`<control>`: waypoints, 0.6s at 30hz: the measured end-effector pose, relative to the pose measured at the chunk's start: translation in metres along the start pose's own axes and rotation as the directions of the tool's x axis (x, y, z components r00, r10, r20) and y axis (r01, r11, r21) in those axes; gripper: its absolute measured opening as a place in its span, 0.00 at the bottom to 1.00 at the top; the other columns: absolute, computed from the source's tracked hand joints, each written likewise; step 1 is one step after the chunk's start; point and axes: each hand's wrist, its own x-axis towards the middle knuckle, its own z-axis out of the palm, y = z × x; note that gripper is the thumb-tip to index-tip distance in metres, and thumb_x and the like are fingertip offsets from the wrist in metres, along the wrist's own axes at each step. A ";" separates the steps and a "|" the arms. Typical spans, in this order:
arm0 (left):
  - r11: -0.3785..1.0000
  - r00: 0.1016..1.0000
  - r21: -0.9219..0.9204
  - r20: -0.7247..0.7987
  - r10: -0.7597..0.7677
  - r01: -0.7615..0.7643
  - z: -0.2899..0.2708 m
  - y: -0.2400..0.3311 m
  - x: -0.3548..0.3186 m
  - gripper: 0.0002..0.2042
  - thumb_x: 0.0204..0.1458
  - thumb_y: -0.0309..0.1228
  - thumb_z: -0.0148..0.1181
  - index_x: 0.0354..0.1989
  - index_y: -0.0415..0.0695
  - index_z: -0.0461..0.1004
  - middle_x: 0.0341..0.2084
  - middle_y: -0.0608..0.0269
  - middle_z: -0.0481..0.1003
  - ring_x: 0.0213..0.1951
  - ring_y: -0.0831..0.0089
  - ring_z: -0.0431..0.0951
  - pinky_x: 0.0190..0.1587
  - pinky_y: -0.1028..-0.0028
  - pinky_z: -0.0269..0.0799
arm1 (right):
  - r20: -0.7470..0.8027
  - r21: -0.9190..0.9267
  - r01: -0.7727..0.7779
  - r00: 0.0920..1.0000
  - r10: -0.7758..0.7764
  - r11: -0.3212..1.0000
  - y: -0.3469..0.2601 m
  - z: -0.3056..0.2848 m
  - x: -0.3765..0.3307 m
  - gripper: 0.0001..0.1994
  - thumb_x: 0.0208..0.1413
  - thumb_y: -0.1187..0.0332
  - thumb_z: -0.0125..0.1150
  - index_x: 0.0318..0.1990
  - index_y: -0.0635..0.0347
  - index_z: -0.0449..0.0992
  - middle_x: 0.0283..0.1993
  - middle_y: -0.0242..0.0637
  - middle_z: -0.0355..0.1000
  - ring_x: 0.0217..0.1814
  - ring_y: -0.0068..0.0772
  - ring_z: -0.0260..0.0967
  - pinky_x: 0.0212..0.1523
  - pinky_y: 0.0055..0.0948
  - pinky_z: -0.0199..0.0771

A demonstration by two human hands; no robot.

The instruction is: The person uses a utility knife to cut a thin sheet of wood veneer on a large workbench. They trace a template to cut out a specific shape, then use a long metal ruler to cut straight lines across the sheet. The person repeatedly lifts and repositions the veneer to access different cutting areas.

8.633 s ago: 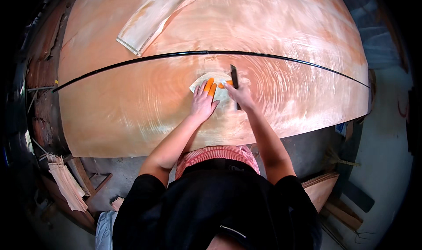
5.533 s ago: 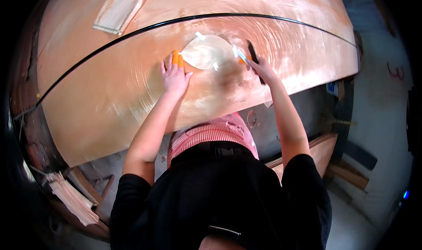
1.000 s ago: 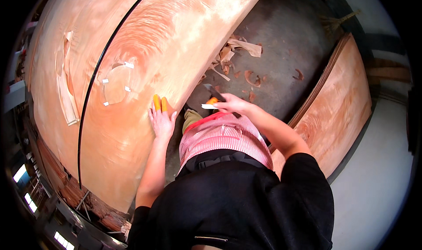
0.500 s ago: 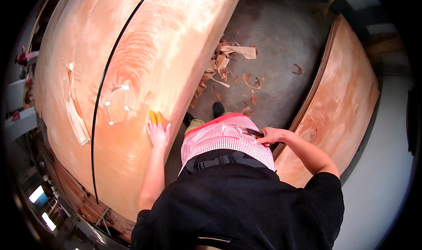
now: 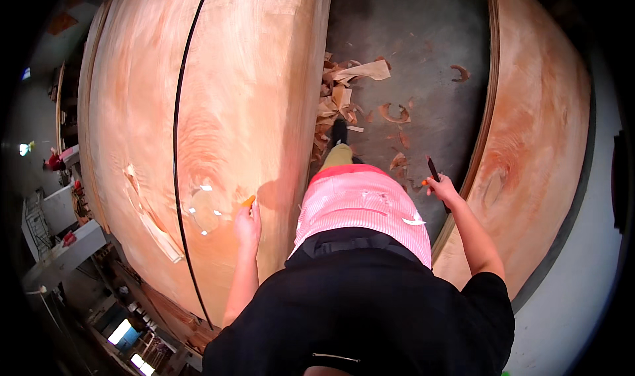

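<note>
My left hand (image 5: 247,225) is over the right part of a broad wood veneer sheet (image 5: 264,78) on my left, turned sideways. Orange finger covers show at its fingertips, and nothing is seen in it. Several small white tape pieces (image 5: 217,212) ring an oval patch in the sheet, just left of this hand. My right hand (image 5: 443,189) grips a slim black-handled tool, seemingly a knife (image 5: 433,169), upright beside my apron; its blade is not clear. An orange cover also shows on a right finger.
A black cord (image 5: 176,125) crosses the left sheet lengthwise. A torn veneer strip (image 5: 152,220) lies beyond it. Veneer scraps (image 5: 340,98) litter the grey floor (image 5: 423,39) near my feet. Another veneer stack (image 5: 529,125) stands to my right.
My left hand has turned from lying flat on the sheet to a sideways pose. My right hand has swung out from the apron, raising the tool upright. The view has rotated.
</note>
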 end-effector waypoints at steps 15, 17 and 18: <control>0.884 0.667 -0.096 0.621 0.413 -0.458 0.189 0.213 0.231 0.16 0.47 0.40 0.49 0.35 0.40 0.71 0.29 0.53 0.72 0.33 0.60 0.72 0.35 0.68 0.68 | -0.111 -0.109 -0.052 0.993 0.040 0.993 -0.036 0.000 0.081 0.11 0.50 0.63 0.49 0.28 0.63 0.68 0.16 0.34 0.68 0.20 0.25 0.67 0.25 0.25 0.64; 0.932 0.640 -0.016 0.723 0.261 -0.362 0.250 0.210 0.248 0.17 0.47 0.42 0.48 0.35 0.40 0.71 0.30 0.52 0.72 0.34 0.59 0.72 0.36 0.66 0.67 | -0.107 -0.091 -0.056 0.993 0.046 0.994 -0.025 0.007 0.105 0.10 0.51 0.64 0.49 0.28 0.62 0.67 0.14 0.31 0.66 0.18 0.23 0.64 0.22 0.24 0.62; 0.945 0.642 0.031 0.741 0.197 -0.327 0.280 0.208 0.257 0.17 0.47 0.42 0.48 0.34 0.40 0.71 0.30 0.52 0.72 0.34 0.59 0.73 0.37 0.66 0.67 | -0.099 -0.071 -0.048 0.994 0.041 0.996 -0.013 0.010 0.120 0.09 0.51 0.65 0.48 0.26 0.62 0.66 0.13 0.28 0.64 0.16 0.20 0.60 0.20 0.22 0.60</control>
